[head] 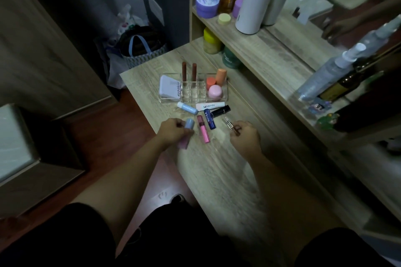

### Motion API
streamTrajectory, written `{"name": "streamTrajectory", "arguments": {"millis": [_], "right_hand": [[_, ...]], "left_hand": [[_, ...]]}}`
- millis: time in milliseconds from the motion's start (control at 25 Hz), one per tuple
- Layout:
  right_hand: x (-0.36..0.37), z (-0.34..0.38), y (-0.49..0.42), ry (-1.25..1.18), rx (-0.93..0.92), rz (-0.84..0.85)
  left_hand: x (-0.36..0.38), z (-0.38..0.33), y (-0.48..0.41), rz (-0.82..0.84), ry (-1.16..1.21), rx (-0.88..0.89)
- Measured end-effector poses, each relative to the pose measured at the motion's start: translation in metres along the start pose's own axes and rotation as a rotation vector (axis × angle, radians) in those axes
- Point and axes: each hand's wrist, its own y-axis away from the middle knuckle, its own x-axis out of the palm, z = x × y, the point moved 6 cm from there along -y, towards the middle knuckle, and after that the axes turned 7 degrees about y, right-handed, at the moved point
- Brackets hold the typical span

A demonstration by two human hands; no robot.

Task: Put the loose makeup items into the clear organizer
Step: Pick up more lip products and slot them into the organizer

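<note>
1. I see the clear organizer (193, 89) standing on the wooden tabletop (227, 169), at about 12 o'clock from both hands.
2. Its left compartment holds a white compact (169, 90); two brown lipstick tubes (188, 72) stand upright in the middle slots; the right compartment holds an orange bottle (221, 77), an orange-capped jar (211, 83) and a pink jar (215, 92).
3. My left hand (172, 131) is curled shut around a pink tube with a blue cap (188, 129); the cap points toward 12 o'clock and the pink end shows below the fist.
4. My right hand (245, 136) is closed, pinching a small clear-and-brown tube (231, 125) that points toward 10 o'clock; I cannot tell whether it touches the table.
5. Loose items lie between the hands and the organizer: a pale blue tube (187, 108) at 11 o'clock, a white tube (210, 106) just beside the organizer's front edge, a black tube (221, 111) at 1 o'clock, a dark blue lip balm (210, 122) in the centre, and a pink lip gloss (203, 129) just right of the left hand.
6. A shelf (260, 50) at 1 o'clock carries jars and tall white cylinders (252, 4).
</note>
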Motion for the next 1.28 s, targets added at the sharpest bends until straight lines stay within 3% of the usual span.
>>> {"name": "streamTrajectory", "arguments": {"millis": [160,280,440,680,880,1280], "right_hand": [[-0.01,0.036,-0.007,-0.286,-0.116,0.063],[-0.024,0.072,-0.025,-0.602,-0.123,0.143],[-0.043,0.108,-0.052,-0.844,-0.141,0.099],[-0.056,0.128,-0.094,-0.679,-0.158,-0.1],[-0.046,0.129,-0.109,-0.614,-0.168,-0.064],[-0.029,0.135,-0.123,-0.499,-0.237,0.051]], "left_hand": [[-0.014,-0.017,-0.005,0.079,0.444,-0.02],[-0.041,-0.045,-0.017,0.079,0.492,0.07],[-0.074,-0.072,-0.034,0.057,0.506,0.194],[-0.093,-0.087,-0.055,0.019,0.449,0.326],[-0.095,-0.097,-0.059,-0.106,0.088,0.48],[-0.072,-0.11,-0.067,-0.036,-0.261,0.62]]}}
